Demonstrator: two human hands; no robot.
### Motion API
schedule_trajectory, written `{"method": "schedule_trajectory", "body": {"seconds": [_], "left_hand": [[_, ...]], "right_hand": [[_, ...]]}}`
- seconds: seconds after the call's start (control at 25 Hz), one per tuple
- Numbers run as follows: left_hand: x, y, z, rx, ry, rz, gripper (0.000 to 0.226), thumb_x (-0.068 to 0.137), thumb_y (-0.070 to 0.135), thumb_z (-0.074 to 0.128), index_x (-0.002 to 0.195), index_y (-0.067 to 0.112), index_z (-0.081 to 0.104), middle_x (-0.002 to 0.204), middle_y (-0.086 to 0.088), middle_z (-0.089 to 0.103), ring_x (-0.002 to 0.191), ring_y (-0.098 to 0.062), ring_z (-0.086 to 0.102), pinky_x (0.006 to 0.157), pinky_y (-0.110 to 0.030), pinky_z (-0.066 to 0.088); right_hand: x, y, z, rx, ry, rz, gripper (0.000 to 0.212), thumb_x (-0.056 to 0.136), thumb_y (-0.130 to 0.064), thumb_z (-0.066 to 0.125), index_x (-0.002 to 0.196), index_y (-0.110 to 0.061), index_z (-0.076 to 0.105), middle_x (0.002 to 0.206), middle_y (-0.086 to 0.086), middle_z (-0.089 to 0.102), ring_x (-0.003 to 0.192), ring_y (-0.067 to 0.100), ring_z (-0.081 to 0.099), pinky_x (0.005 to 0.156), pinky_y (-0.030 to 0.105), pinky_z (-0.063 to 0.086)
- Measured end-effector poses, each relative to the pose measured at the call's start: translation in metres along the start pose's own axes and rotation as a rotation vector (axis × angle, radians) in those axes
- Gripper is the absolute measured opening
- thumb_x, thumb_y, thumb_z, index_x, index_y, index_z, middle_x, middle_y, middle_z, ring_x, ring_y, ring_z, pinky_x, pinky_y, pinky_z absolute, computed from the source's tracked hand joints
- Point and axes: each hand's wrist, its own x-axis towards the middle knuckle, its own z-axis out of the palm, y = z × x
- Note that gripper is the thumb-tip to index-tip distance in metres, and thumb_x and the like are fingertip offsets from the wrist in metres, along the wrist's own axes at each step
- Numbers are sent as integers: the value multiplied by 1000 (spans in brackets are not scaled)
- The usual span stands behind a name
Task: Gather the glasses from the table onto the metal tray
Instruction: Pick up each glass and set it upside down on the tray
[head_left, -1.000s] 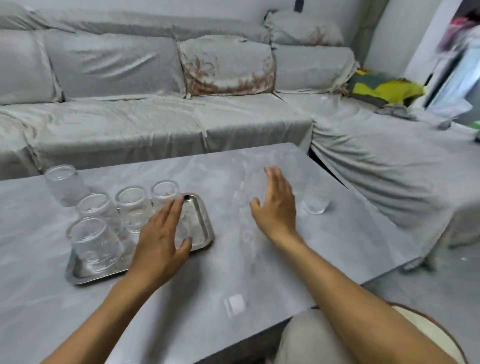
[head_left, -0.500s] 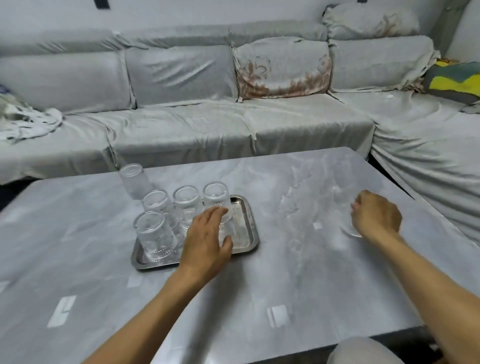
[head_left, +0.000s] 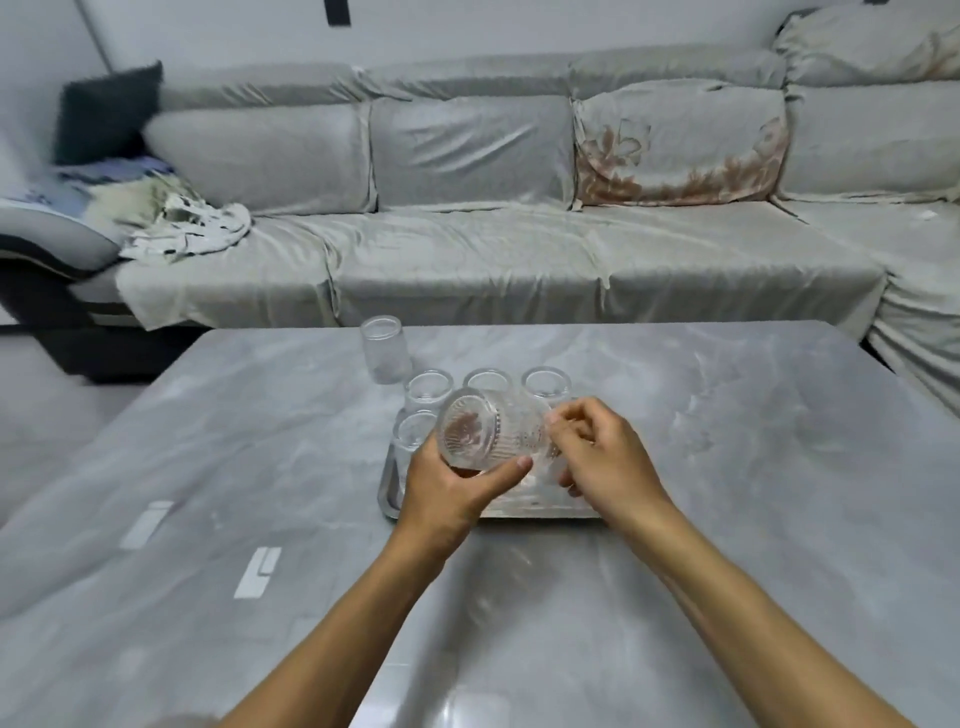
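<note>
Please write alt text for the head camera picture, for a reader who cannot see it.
Two bare hands hold a ribbed glass tilted on its side above a metal tray, the left hand under it and the right hand at its other end. Four glasses stand on the tray; a fifth glass stands on the grey table behind it.

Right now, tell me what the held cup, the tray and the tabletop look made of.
Held cup: clear ribbed glass; the hand shows through it.
Tray: shiny metal, probably stainless steel, by its bright reflective rim.
Tabletop: grey, marble-patterned, glossy with light reflections; stone or laminate, can't tell.
</note>
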Motion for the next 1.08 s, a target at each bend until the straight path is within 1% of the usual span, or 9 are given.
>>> {"method": "schedule_trajectory", "body": {"seconds": [0.12, 0.24, 0.32, 0.4, 0.52, 0.68, 0.8, 0.96, 1.08], "left_hand": [[6, -2, -4, 118, 51, 13, 39, 65, 24, 87, 100, 21, 71, 90, 8, 78, 84, -3, 72, 70, -11, 50], [10, -2, -7, 353, 49, -52, 47, 60, 42, 86, 102, 28, 68, 92, 10, 74, 85, 2, 67, 70, -11, 48], [13, -5, -15, 403, -36, -77, 51, 63, 48, 82, 108, 30, 67, 100, 10, 71, 88, 0, 65, 73, -18, 49], [15, -12, -27, 388, 26, -10, 41, 73, 50, 73, 108, 31, 66, 99, 9, 69, 87, -4, 64, 71, -20, 47], [19, -33, -51, 334, 368, 22, 16, 84, 36, 59, 100, 35, 57, 94, 2, 62, 88, -16, 60, 75, -30, 47], [21, -77, -72, 355, 273, -194, 26, 94, 20, 51, 119, 24, 54, 118, -2, 62, 111, -26, 56, 94, -54, 48], [24, -95, -80, 405, 186, -235, 36, 92, 15, 52, 126, 24, 53, 124, 1, 63, 115, -23, 56, 98, -50, 48], [29, -99, -81, 355, 218, -276, 41, 83, 13, 62, 120, 29, 56, 116, 7, 65, 112, -14, 59, 92, -30, 47], [29, -102, -80, 418, 201, -289, 55, 70, 6, 66, 121, 25, 57, 115, 5, 65, 114, -16, 58, 94, -31, 48]], "right_hand": [[-4, 11, 18, -430, -55, -365, 68, 68, -24, 69, 132, -28, 46, 129, -11, 53, 113, 9, 47, 96, 26, 38], [7, 25, 35, -536, 91, -483, 72, 57, -39, 78, 121, -17, 54, 114, -2, 63, 104, 20, 50, 88, 34, 45], [14, 32, 42, -489, 114, -382, 67, 53, -46, 80, 110, -21, 54, 97, -10, 63, 90, 20, 55, 73, 32, 49], [21, 43, 49, -411, 135, -269, 66, 51, -51, 83, 104, -28, 50, 86, -23, 54, 81, 11, 55, 63, 22, 41], [29, 59, 60, -413, 138, -182, 69, 51, -54, 83, 104, -24, 49, 87, -14, 57, 83, 16, 59, 66, 28, 42], [38, 74, 70, -451, 107, -123, 78, 55, -52, 83, 116, -18, 50, 103, -3, 63, 96, 23, 59, 76, 33, 47], [43, 83, 76, -460, 78, -102, 80, 57, -51, 85, 120, -17, 49, 110, 1, 65, 99, 23, 59, 74, 29, 41], [45, 88, 80, -403, 87, -91, 79, 55, -51, 85, 117, -19, 50, 111, 1, 67, 98, 22, 61, 76, 30, 46], [45, 90, 81, -415, 82, -79, 79, 54, -54, 84, 116, -20, 48, 111, 1, 67, 97, 23, 62, 75, 30, 46]]}}
